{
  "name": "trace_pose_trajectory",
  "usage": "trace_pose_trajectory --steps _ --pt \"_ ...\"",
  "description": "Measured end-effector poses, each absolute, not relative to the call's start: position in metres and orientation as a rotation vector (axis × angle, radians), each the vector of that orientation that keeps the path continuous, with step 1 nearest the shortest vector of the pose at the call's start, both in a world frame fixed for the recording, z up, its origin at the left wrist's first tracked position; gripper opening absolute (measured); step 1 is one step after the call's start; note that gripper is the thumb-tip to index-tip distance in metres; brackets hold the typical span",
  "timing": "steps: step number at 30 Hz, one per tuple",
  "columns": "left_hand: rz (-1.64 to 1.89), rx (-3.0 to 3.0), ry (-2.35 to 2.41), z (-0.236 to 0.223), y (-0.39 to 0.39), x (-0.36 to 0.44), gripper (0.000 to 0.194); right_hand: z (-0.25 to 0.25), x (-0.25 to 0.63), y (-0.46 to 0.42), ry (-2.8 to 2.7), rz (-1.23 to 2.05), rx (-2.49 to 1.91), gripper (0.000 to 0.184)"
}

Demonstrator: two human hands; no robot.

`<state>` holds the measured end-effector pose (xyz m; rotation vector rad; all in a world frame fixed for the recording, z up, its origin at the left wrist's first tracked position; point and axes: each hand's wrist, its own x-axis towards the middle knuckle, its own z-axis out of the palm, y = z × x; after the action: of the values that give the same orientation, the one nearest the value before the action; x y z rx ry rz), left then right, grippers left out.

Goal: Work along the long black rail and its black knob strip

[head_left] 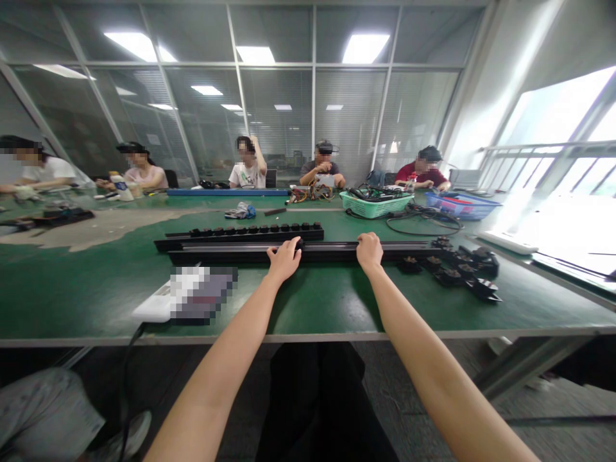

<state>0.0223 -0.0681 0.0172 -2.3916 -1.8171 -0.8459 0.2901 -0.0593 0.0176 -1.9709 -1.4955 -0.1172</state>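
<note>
Black aluminium rail (pixel 308 251) lies lengthwise on the green-topped workbench (pixel 308 314), roughly parallel to the bench's near edge, with both hands on it. Left hand (pixel 283 260): fingers curled over the rail and closed on it, firmness of grip not determinable. Right hand (pixel 369 251): fingers bent over the same rail further to the right, also closed on it; the hands stand well apart. Second black rail (pixel 255 235), carrying a row of small round-topped black fittings, lies just behind the held one. Black connector blocks (pixel 457 269) form a loose cluster near the held rail's right end. White device with a blurred label (pixel 185 295) lies near the front edge, left of the left hand; black cable (pixel 126 378) drops from it over the edge. Further back: green plastic basket (pixel 376 205) of wires, blue basket (pixel 462 205), coiled black cable (pixel 423 221). Five co-workers (pixel 322 173) sit along the far side of the bench.
</note>
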Motion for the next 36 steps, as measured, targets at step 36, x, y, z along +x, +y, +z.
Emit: trace_pose_trajectory --steps 36 --pt "-0.863 -2.397 -1.820 0.0154 -0.0668 0.0226 0.050 0.0211 0.2889 -0.0658 -1.421 -0.075 -2.052 0.048"
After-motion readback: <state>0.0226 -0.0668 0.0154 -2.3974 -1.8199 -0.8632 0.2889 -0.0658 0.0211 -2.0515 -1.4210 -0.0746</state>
